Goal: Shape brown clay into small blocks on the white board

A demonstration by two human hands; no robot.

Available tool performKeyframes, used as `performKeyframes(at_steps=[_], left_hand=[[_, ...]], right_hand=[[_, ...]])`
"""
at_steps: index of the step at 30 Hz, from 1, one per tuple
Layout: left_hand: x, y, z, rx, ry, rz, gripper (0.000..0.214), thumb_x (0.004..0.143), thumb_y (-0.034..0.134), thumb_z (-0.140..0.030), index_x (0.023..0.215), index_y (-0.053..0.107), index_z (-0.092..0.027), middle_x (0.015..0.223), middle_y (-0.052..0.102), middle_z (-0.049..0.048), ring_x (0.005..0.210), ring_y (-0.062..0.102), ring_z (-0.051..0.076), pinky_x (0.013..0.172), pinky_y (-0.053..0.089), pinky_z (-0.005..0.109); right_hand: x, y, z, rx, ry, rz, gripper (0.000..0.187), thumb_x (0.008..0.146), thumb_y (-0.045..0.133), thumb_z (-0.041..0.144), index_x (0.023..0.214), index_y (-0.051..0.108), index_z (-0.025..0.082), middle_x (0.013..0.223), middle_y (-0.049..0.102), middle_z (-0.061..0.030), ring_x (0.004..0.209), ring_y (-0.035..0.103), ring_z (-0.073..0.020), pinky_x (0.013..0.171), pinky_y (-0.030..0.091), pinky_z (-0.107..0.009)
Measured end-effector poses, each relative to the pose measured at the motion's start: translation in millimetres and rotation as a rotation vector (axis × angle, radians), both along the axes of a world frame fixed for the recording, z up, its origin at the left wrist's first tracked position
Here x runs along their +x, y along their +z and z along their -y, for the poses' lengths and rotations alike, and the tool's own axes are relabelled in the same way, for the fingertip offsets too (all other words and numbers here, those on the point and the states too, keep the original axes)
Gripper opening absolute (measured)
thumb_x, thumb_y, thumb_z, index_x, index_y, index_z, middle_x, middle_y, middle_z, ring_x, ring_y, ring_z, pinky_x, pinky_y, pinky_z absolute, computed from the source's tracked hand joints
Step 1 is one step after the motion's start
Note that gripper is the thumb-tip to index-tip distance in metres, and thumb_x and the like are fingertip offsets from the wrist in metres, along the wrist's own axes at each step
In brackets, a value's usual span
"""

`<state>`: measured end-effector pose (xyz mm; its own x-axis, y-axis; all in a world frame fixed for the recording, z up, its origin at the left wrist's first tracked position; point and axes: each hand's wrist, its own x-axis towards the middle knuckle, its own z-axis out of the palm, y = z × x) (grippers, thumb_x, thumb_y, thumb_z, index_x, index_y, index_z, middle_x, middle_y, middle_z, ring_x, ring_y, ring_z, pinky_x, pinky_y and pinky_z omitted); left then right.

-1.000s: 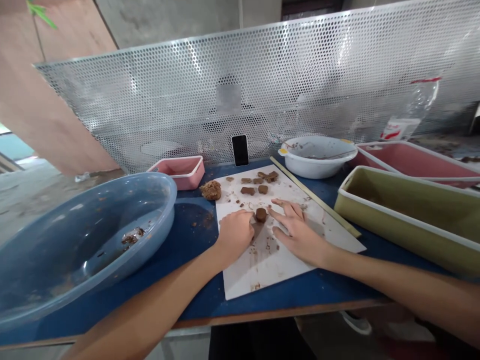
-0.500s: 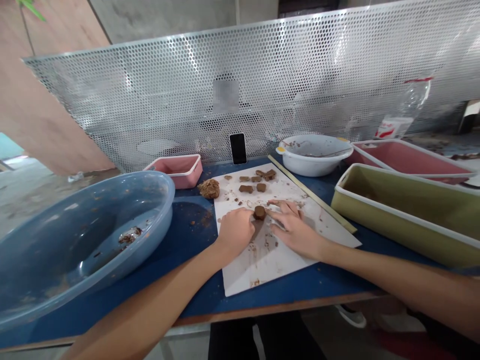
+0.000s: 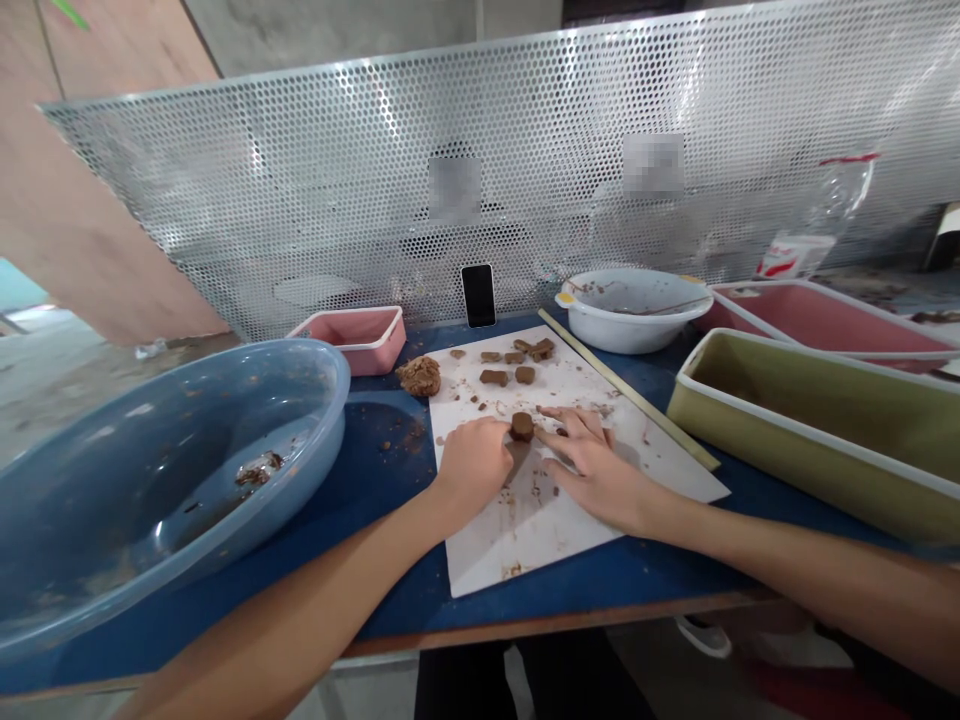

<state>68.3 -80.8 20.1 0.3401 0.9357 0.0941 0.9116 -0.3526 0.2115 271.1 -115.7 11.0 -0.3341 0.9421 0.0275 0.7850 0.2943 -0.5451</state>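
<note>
A small, rounded piece of brown clay [image 3: 523,426] is on the white board [image 3: 487,550], between my two hands. My left hand [image 3: 474,455] is closed, fingers curled under, with its fingertips against the clay's left side. On the other side, my right hand [image 3: 592,465] has its fingers spread, and one fingertip touches the clay's right edge. Farther up the board lie several shaped clay pieces [image 3: 494,378] and scattered crumbs. A rough brown clump [image 3: 419,376] rests at the board's upper left edge.
A large blue basin [image 3: 322,420] stands left, near a small pink tub [image 3: 375,345]. A phone [image 3: 478,296] leans on the perforated metal screen [image 3: 337,200]. To the right are a flat strip [image 3: 630,390], a white bowl [image 3: 637,332], a green trough [image 3: 795,450] and a pink one [image 3: 847,310].
My view has shifted very slightly. Both hands stay at the clay piece, with the right fingers moved only a little.
</note>
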Motion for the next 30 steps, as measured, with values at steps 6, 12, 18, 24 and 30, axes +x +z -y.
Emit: performKeyframes(at_steps=[6,12,18,24,30], left_hand=[[1,3.0,0,-0.017,0.008,-0.024,0.035,0.088,0.051,-0.007,0.101,0.081,-0.020,0.103,0.081,0.0098,0.096,0.075,0.027,0.081,0.052,0.034],[1,2.1,0,-0.005,0.009,-0.013,0.035,0.088,0.053,-0.007,0.102,0.082,-0.021,0.104,0.082,0.0103,0.097,0.075,0.027,0.083,0.053,0.035],[-1,1.7,0,0.003,0.005,-0.001,0.036,0.088,0.053,-0.006,0.103,0.082,-0.020,0.106,0.082,0.0102,0.098,0.076,0.028,0.084,0.054,0.036],[0,0.0,1,0.009,0.005,-0.003,0.032,0.089,0.055,-0.008,0.100,0.082,-0.020,0.105,0.082,0.0110,0.097,0.076,0.028,0.082,0.053,0.035],[-2,2.9,-1,-0.001,0.069,-0.008,0.034,0.088,0.055,-0.010,0.102,0.084,-0.020,0.103,0.082,0.0119,0.097,0.076,0.029,0.086,0.054,0.037]], right_hand=[[-1,-4.5,-7,0.047,-0.038,-0.003,0.050,0.104,0.048,0.032,0.151,0.066,0.032,0.170,0.043,-0.0106,0.164,0.024,-0.0368,0.129,0.028,-0.065],[0,0.1,-6,0.064,-0.018,-0.035,0.047,0.103,0.049,0.030,0.144,0.071,0.030,0.166,0.047,-0.0120,0.163,0.025,-0.0372,0.128,0.030,-0.064],[0,8.0,1,-0.003,-0.019,-0.003,0.048,0.106,0.046,0.035,0.148,0.069,0.035,0.171,0.042,-0.0095,0.167,0.019,-0.0377,0.129,0.027,-0.068],[-1,3.5,-4,0.022,-0.044,-0.008,0.047,0.104,0.048,0.033,0.145,0.071,0.032,0.171,0.043,-0.0100,0.167,0.021,-0.0378,0.130,0.027,-0.067],[2,-2.2,-8,0.064,-0.050,-0.027,0.046,0.104,0.050,0.037,0.143,0.074,0.032,0.170,0.044,-0.0121,0.165,0.024,-0.0406,0.129,0.027,-0.071]])
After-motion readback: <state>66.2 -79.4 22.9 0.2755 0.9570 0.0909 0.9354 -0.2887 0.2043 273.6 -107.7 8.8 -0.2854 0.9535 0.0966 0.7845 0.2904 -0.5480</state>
